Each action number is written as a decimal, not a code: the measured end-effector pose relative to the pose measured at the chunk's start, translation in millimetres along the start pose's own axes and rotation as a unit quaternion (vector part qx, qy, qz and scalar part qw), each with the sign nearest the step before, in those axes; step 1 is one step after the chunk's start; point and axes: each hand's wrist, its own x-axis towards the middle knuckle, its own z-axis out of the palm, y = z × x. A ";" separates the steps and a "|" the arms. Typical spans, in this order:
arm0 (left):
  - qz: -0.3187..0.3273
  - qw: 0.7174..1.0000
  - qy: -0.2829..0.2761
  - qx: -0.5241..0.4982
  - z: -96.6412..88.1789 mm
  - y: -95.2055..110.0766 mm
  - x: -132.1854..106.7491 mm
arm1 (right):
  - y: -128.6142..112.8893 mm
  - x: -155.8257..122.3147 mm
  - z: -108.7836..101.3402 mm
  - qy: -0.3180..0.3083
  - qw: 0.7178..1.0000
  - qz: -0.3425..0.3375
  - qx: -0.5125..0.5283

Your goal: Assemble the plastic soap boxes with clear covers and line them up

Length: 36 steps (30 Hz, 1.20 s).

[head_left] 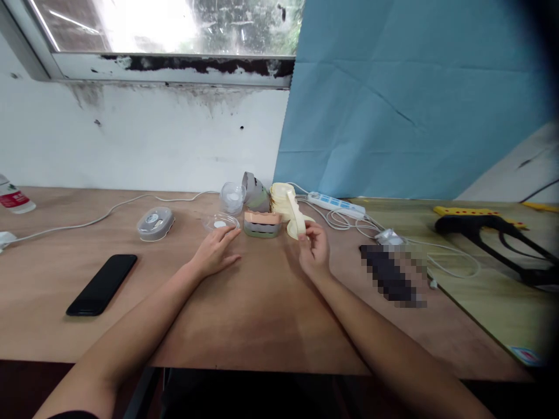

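Note:
My right hand [313,250] pinches a pale yellow plastic lid-like piece [296,216], held on edge above the wooden table [262,314]. Behind it stands a stack of similar yellow pieces [279,198]. My left hand [216,251] lies flat with fingers apart on the table, its fingertips beside a clear round lid [219,222] and close to a small orange and green stack of boxes [262,224]. A clear cup [232,196] and a grey piece [255,192] sit further back.
A black phone [102,284] lies at the left, with a clear lidded container [154,223] and a white cable [100,218] behind it. A power strip [336,204] and a blurred dark object [391,273] are on the right. A black and yellow tool [484,224] rests far right.

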 end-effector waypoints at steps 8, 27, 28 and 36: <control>0.093 0.995 0.045 0.015 -3.4 19.5 3.0 | -26.0 -38.4 26.0 -0.258 0.888 0.288 0.249; -0.068 0.965 -0.209 -0.145 7.5 13.9 -0.5 | 3.0 -19.4 14.9 -0.465 0.876 0.001 -0.127; -0.066 0.963 -0.212 -0.151 7.3 12.6 -0.7 | 2.7 -19.6 15.1 -0.461 0.878 0.001 -0.126; -0.064 0.963 -0.205 -0.165 1.8 14.0 3.2 | 13.7 -5.7 19.3 -0.249 0.955 -0.056 -0.150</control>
